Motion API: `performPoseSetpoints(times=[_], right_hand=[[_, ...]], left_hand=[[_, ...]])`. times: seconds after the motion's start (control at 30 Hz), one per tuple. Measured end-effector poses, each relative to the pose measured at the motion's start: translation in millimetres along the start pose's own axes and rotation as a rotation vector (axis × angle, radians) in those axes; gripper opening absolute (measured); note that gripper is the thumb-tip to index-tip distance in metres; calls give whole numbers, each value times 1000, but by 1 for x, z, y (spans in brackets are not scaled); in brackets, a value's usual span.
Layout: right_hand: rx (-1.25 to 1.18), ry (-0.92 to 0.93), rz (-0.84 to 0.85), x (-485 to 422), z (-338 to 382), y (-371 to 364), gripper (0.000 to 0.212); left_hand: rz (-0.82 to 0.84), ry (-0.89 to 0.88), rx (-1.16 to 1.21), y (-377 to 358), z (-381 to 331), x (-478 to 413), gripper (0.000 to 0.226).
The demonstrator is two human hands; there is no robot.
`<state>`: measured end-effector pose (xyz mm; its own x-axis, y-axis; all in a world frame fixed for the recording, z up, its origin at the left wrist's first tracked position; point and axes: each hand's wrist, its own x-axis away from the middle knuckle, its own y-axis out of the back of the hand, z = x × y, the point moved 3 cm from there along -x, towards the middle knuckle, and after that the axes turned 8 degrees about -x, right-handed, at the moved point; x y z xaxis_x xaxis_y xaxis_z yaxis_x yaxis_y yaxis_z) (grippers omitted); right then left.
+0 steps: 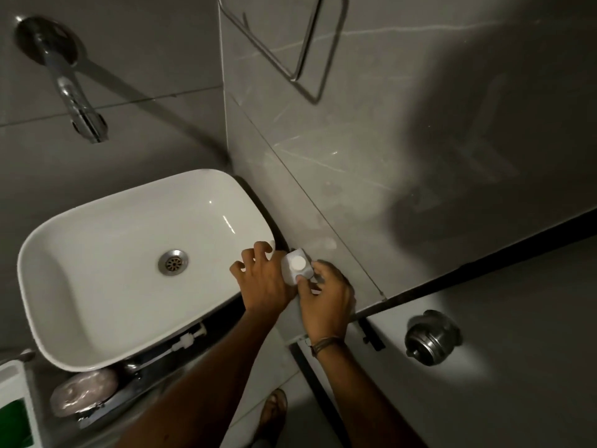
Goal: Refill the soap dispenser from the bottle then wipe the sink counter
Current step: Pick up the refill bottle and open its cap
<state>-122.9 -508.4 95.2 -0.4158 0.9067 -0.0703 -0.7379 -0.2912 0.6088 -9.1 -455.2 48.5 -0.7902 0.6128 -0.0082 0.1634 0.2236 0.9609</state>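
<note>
Head view: small white bottle with round white cap stands at right edge of white sink, close to grey wall. My right hand grip closed round bottle's side, thumb on its front. My left hand grip loose, fingers spread, resting beside bottle on sink rim. Tap sticks out of wall above sink.

I see a white basin, grey wall tiles veined pale — and a white-capped, light grey bottle.
</note>
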Motion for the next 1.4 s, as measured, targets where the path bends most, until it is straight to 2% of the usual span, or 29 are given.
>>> performPoseSetpoints(times=[0.1,0.2,0.3,0.37,0.43,0.53,0.57,0.63,0.7,0.8,0.9,0.97,1.03,1.1,1.17,1.2,1.27,1.33,1.4], right_hand=[[86,56,55,1,18,16,41],[185,146,174,7,45,33,40],[343,248,278,14,80,48,57],[458,300,315,16,105,55,60],[531,316,409,18,126,61,50],[632,488,611,25,155,66,33],[619,545,696,28,161,68,35],[539,581,826,34,170,74,58],[588,529,789,42,176,77,83],[788,462,692,55,186,71,67],[699,507,781,62,195,69,36],[586,533,820,67,199,74,51],[667,502,737,73,198,74,69],[817,477,685,77,195,69,63],[730,492,762,80,194,65,41],[639,507,812,82,198,66,41],[509,509,850,83,200,70,65],[629,465,763,85,199,70,81],[770,471,687,84,193,64,63]], left_hand=[[-78,23,156,18,6,26,71],[-158,32,574,43,14,57,69],[-146,58,865,68,20,81,67],[-182,31,871,80,26,93,68],[-200,24,848,89,33,102,68],[-180,36,820,99,42,114,62],[-172,37,819,102,45,118,59],[-181,48,834,109,49,125,60],[-206,56,836,117,53,132,64],[-225,60,788,127,57,141,55],[-234,51,794,128,64,147,52],[-247,59,800,130,69,151,52],[-245,58,778,133,73,155,49],[-230,55,776,135,75,158,50],[-232,48,790,135,78,160,52],[-238,49,792,135,79,161,52],[-257,53,796,135,82,163,55],[-258,60,778,136,83,163,55],[-256,68,761,137,83,162,48]])
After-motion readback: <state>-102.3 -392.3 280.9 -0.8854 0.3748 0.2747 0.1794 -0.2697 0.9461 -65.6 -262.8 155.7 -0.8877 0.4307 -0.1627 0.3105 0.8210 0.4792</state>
